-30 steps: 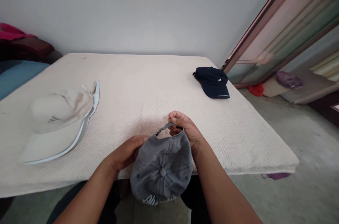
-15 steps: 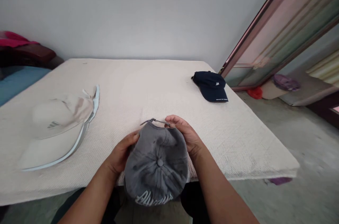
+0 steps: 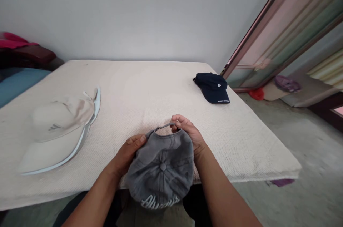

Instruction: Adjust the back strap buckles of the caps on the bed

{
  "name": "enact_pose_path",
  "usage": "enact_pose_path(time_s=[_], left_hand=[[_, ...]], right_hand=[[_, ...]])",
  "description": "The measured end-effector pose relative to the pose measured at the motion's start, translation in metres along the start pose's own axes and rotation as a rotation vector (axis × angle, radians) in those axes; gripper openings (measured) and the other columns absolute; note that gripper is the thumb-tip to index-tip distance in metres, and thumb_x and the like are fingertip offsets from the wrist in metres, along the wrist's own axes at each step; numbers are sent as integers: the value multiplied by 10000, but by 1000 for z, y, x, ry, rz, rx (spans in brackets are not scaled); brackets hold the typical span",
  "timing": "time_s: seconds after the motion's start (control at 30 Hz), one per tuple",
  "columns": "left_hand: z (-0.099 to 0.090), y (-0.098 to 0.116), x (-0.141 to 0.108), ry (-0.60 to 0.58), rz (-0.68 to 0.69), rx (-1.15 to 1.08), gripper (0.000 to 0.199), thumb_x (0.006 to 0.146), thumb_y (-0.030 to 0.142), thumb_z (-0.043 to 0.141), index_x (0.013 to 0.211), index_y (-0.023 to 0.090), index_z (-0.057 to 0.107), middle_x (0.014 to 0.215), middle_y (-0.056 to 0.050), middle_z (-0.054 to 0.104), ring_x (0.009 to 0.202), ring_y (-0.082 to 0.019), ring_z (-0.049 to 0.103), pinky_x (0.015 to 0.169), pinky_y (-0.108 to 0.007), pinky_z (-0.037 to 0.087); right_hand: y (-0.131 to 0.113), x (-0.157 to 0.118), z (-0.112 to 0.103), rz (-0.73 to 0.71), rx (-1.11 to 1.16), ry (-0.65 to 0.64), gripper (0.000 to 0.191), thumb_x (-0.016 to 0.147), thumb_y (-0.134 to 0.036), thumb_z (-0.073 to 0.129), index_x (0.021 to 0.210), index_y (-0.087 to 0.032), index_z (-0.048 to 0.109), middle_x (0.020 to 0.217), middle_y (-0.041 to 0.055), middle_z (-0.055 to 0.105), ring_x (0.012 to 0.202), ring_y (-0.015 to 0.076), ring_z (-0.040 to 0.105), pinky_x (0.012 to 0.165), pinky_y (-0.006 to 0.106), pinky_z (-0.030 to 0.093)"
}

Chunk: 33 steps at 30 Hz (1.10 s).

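A grey baseball cap (image 3: 163, 168) with white stitched lettering is held at the table's near edge, its crown facing up and its back strap (image 3: 164, 126) pointing away from me. My left hand (image 3: 131, 152) grips the cap's left rear rim, thumb on top. On the other side, my right hand (image 3: 187, 132) pinches the right end of the strap between thumb and fingers. The cap's brim is hidden below the crown. To the left lies a pale wide-brimmed hat (image 3: 61, 123) with a light blue edge. A navy cap (image 3: 213, 87) sits at the far right.
All the hats are at a table (image 3: 134, 84) with a white textured cover, pushed against a grey wall (image 3: 120, 16). On the floor to the right stand a bin with a purple liner (image 3: 286, 84) and a red bag (image 3: 256, 94). A blue surface (image 3: 24, 80) adjoins at left.
The grey cap has shifted slightly right. My right hand has drawn the strap's right end up and away from the cap, and my left thumb has slid onto the rear rim.
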State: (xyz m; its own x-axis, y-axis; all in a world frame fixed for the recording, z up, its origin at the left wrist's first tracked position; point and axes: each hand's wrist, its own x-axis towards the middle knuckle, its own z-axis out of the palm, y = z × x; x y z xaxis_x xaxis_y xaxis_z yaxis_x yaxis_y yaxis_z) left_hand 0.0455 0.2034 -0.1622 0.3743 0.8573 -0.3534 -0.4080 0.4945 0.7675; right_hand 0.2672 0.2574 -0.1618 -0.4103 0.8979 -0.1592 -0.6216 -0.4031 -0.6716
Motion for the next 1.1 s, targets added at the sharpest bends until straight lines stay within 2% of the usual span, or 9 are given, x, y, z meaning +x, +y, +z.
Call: enact_pose_path(time_s=[0.07,0.13,0.27,0.43,0.63,0.77,0.9,1.0,1.1], left_hand=[[3,0,-2,-72,-13,18,345,788,394,651,980,117,725,784,-97,741,709,-212,670,656,-290,502],[6,0,-3,-94,-37,-16,281,752,331,698,936,120,735,752,-86,740,715,-220,681,643,-279,510],[3,6,3,107,11,-233,184,777,221,645,928,166,734,787,-57,757,802,-248,699,725,-320,545],[-23,25,15,276,154,-526,335,896,208,391,983,156,711,883,-57,761,1011,-246,655,936,-379,484],[-46,42,20,419,472,-617,419,911,191,290,1078,139,670,848,-69,759,903,-201,693,930,-375,489],[-55,50,20,343,551,-653,447,931,207,249,1169,151,624,947,-83,750,885,-190,697,914,-372,495],[-57,50,17,241,568,-669,432,940,221,264,1146,175,641,956,-73,753,904,-190,693,939,-383,476],[-56,46,13,167,517,-674,452,943,324,287,1032,162,699,925,-88,759,905,-219,695,954,-408,461],[-56,40,9,78,496,-682,491,932,386,279,968,191,727,950,-72,758,1016,-225,657,999,-408,419]], right_hand=[[-2,3,-3,-54,32,73,223,705,-167,715,908,-192,626,681,-17,619,575,76,552,538,163,429],[-2,6,-4,-85,56,124,237,684,-172,731,896,-188,628,687,-14,625,596,86,561,570,183,442],[3,11,1,-72,25,176,191,690,-225,731,850,-174,640,695,-4,636,625,112,569,605,227,450],[14,12,4,-20,-31,123,187,743,-315,682,825,-151,647,691,8,636,627,113,560,610,231,433],[27,4,0,229,-99,100,332,834,-480,577,866,-152,620,709,37,635,598,121,560,545,235,399],[33,-5,6,292,-97,19,265,802,-421,644,864,-165,616,713,6,605,585,107,541,523,222,392],[34,-9,8,285,-83,-169,367,687,-213,750,1028,-168,624,932,49,653,760,149,615,682,274,466],[32,-7,4,166,-27,-128,385,678,-186,747,1044,-175,628,956,50,670,812,152,629,768,278,466],[29,-3,1,59,5,-72,385,675,-225,751,1040,-197,633,949,43,684,792,153,637,775,281,473]])
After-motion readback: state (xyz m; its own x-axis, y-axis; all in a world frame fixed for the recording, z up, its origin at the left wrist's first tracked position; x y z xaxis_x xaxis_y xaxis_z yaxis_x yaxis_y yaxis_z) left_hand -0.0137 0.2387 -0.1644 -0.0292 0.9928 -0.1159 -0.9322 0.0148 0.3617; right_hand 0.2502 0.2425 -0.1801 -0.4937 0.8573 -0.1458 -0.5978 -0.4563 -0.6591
